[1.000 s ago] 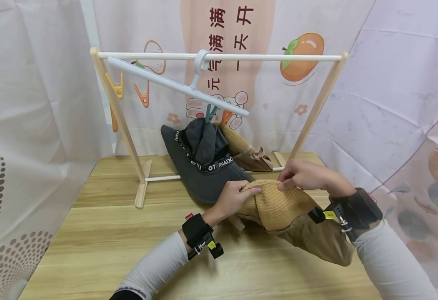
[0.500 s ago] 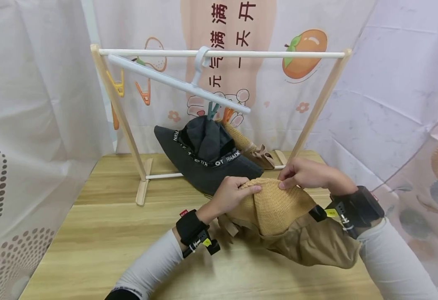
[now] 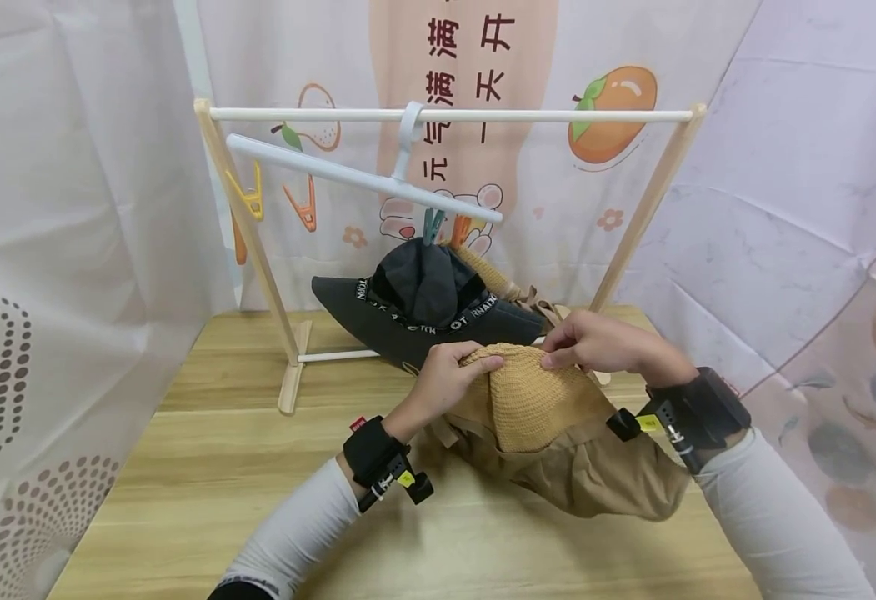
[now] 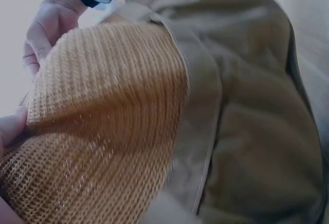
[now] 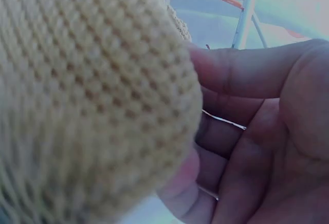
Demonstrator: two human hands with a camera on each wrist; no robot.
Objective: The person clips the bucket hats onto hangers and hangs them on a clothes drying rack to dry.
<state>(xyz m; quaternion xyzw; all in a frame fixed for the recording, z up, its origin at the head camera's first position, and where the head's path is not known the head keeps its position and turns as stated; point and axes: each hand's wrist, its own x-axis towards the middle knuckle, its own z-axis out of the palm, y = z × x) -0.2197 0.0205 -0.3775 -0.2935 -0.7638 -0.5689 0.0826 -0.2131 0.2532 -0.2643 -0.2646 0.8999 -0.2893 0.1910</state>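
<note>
Between both hands is a tan sun hat with a woven straw-coloured crown and a wide cloth brim drooping below. My left hand pinches the crown's top edge on the left, thumb across the weave. On the right, my right hand pinches the same edge between thumb and fingers; the right wrist view shows the thumb at the knit. Just behind, a dark grey sun hat hangs by a teal clip from the low end of a tilted pale blue hanger.
A wooden rack with a white top bar stands at the back of the table. An orange clip holds another tan hat behind the grey one. Yellow and orange clips hang at the left.
Both hands have shifted slightly left with the tan hat, nearer the grey hat. The hanging grey hat has swung round, and the hanger tilts a little less. The head view has shifted slightly.
</note>
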